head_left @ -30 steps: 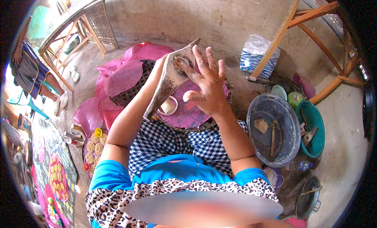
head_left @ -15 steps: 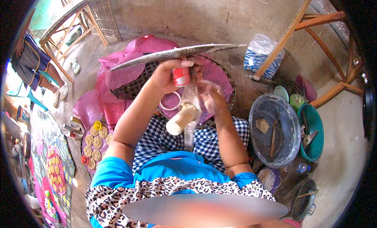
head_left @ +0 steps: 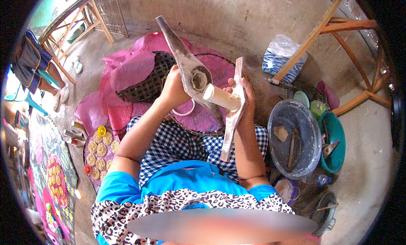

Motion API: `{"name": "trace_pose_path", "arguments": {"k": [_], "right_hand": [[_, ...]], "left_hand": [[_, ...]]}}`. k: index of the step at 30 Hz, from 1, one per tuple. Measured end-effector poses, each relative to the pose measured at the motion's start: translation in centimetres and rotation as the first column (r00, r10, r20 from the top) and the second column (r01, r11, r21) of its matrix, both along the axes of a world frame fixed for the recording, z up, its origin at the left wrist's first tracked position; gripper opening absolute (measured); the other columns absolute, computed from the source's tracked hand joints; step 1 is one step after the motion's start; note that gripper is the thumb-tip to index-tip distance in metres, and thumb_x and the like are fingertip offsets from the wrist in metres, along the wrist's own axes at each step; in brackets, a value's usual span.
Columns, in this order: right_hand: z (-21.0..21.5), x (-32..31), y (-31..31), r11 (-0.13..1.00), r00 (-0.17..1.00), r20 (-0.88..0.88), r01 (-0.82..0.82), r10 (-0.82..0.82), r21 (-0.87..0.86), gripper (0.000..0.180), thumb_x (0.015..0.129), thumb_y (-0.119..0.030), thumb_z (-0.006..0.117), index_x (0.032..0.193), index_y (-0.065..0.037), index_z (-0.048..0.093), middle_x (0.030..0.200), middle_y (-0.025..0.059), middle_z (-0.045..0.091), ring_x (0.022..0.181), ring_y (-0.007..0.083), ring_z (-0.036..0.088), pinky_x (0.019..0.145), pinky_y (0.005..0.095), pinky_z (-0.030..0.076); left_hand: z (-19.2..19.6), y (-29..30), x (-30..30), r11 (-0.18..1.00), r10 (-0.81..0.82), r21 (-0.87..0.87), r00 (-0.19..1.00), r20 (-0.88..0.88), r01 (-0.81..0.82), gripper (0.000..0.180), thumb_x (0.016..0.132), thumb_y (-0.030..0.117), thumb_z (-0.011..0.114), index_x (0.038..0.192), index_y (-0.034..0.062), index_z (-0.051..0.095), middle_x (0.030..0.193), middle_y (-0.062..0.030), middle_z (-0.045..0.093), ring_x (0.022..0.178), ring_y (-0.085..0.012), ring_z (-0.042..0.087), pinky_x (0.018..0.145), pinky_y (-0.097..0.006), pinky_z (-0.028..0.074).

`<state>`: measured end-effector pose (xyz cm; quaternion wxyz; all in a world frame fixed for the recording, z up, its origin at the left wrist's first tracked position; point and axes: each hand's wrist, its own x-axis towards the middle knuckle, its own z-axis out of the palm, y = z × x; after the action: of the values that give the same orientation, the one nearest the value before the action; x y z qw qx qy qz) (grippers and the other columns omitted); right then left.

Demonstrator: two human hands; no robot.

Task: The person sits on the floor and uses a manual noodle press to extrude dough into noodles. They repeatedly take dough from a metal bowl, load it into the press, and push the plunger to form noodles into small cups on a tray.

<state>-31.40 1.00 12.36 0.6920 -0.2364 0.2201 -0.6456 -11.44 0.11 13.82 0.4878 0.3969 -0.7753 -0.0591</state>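
My left hand (head_left: 171, 89) is closed around a hand press's body (head_left: 182, 59), a long floury bar with a round hollow in its middle. The hollow faces me, with pale dough around its inside. My right hand (head_left: 248, 97) grips the press's plunger (head_left: 222, 97), a pale cylinder fixed to a white-dusted crossbar (head_left: 229, 137). The cylinder points toward the hollow but stands apart from it. Below the hands, a white ring (head_left: 184, 113) lies on the pink sheet (head_left: 218, 72) of a round woven tray, near my checked lap.
Coiled dough rounds (head_left: 100, 150) sit on pink sheeting at left. To the right stand a large dark basin (head_left: 272, 152) with a stick in it and a green basin (head_left: 344, 139). Wooden trestle legs (head_left: 311, 38) rise beyond a striped bag (head_left: 277, 65). A person's legs (head_left: 55, 78) show at far left.
The press body has swung from nearly level to steeply slanted, turning its hollow toward me. The plunger has moved up and right, its cylinder now pointing left, with my right hand around its bar.
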Motion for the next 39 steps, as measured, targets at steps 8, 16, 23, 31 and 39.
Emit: {"name": "trace_pose_path", "arguments": {"k": [8,16,23,31,39], "right_hand": [[2.9,1.9,1.8,0.702,0.581,-0.486,0.224,-0.653,-0.676,0.049,0.071,-0.007,0.063,0.118,-0.001,0.049,0.089,0.0097,0.059,0.066,0.0156,0.056,0.059,0.0240,0.044],[1.4,4.8,0.5,0.668,0.624,-0.507,0.032,-0.595,-0.744,0.084,0.071,-0.024,0.069,0.134,-0.003,0.018,0.121,0.0151,0.042,0.097,0.0256,0.051,0.089,0.0403,0.036],[5.3,1.2,-2.6,0.870,0.822,-0.526,-0.409,0.219,-0.276,0.045,0.070,-0.010,0.066,0.109,-0.005,0.045,0.081,0.0083,0.053,0.069,0.0192,0.055,0.063,0.0316,0.048],[7.7,2.3,-7.5,0.864,0.798,-0.407,-0.502,0.444,-0.041,0.024,0.079,-0.018,0.058,0.097,-0.005,0.049,0.075,0.0053,0.051,0.067,0.0212,0.054,0.070,0.0377,0.047],[-0.4,9.1,-12.8,0.729,0.360,-0.635,-0.380,0.684,0.570,0.016,0.072,-0.015,0.064,0.071,-0.004,0.053,0.058,0.0083,0.054,0.049,0.0201,0.054,0.049,0.0319,0.047]], "left_hand": [[0.9,1.3,0.3,0.995,0.069,-0.098,0.866,0.495,-0.023,0.037,0.053,0.026,0.068,0.087,0.0121,0.061,0.087,-0.0068,0.061,0.088,-0.0237,0.057,0.087,-0.040,0.034],[-1.3,1.9,-1.1,0.985,-0.109,0.168,0.849,0.517,0.025,0.019,0.057,0.015,0.060,0.072,0.0064,0.054,0.066,-0.0091,0.056,0.068,-0.0260,0.058,0.078,-0.039,0.035],[-3.9,2.0,-3.5,0.986,0.158,-0.070,0.986,0.054,-0.154,0.044,0.060,0.016,0.064,0.102,0.0112,0.054,0.102,-0.0144,0.052,0.100,-0.0322,0.049,0.092,-0.042,0.032],[-7.6,7.4,-9.0,-0.363,0.263,-0.373,-0.290,-0.920,0.854,0.085,0.075,0.074,0.021,0.113,0.0033,0.049,0.086,-0.0161,0.058,0.088,-0.0312,0.057,0.088,-0.042,0.040],[-9.3,7.6,-8.5,-0.227,0.526,-0.766,-0.586,-0.616,0.602,0.043,0.083,0.049,0.034,0.070,0.0089,0.042,0.059,-0.0019,0.038,0.053,-0.0167,0.039,0.056,-0.030,0.034]]}}
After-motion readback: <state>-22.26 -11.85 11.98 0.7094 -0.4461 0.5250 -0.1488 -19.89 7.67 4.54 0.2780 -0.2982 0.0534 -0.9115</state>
